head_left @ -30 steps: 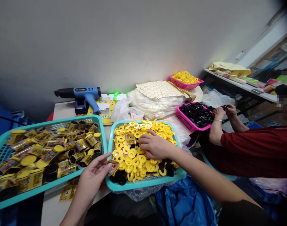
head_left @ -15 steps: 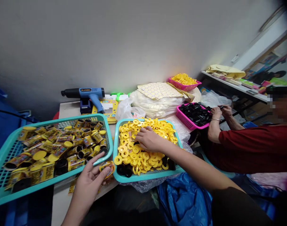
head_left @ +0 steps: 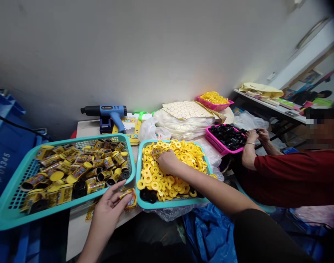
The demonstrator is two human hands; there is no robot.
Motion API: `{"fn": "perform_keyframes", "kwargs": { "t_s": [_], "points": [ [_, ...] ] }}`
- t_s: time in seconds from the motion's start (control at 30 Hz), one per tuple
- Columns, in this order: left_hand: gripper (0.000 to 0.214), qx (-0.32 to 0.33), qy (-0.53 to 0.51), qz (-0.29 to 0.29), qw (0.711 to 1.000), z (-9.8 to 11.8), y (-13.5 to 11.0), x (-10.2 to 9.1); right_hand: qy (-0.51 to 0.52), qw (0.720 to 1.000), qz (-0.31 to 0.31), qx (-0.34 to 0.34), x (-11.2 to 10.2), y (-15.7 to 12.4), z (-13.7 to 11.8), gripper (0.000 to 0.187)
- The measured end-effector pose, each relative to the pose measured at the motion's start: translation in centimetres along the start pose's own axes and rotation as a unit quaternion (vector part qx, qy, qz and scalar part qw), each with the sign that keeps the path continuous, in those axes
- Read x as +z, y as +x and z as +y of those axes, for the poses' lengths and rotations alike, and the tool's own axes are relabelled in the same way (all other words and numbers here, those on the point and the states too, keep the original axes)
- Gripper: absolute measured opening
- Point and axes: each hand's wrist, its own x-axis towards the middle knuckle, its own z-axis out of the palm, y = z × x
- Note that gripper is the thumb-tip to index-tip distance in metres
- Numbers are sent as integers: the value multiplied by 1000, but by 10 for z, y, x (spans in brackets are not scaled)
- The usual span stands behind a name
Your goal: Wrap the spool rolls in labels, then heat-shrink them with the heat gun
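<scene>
Grip of the left hand [head_left: 106, 212] is pinching a yellow printed packet [head_left: 130, 199] narrowly at the fingertips, just beside a teal basket [head_left: 172, 206] and above the bench [head_left: 76, 233]. Grip of the right hand [head_left: 168, 162] is pressing down among yellow rings [head_left: 183, 157] in that basket; whether it is holding anything cannot be told.
</scene>
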Motion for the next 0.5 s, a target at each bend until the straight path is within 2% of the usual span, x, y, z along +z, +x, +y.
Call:
{"fn": "perform_keyframes", "kwargs": {
  "t_s": [0.17, 0.27, 0.4, 0.5],
  "points": [
    [63, 16, 5, 22, 1000, -3, 0, -2, -3, 999, -12, -49, 5, 0, 8, 25],
    [60, 7, 7, 21, 1000, -7, 0, -4, 7, 997, -10, -74, 8, 0, 13, 33],
    [42, 28, 40, -8, 999, -3, -2, -2, 44, 996, 10, -77, 10, 1, 16, 28],
    [41, 7, 55, -46, 997, 7, -4, 1, 70, 995, 29, -70, 12, 0, 18, 25]
  ]
}}
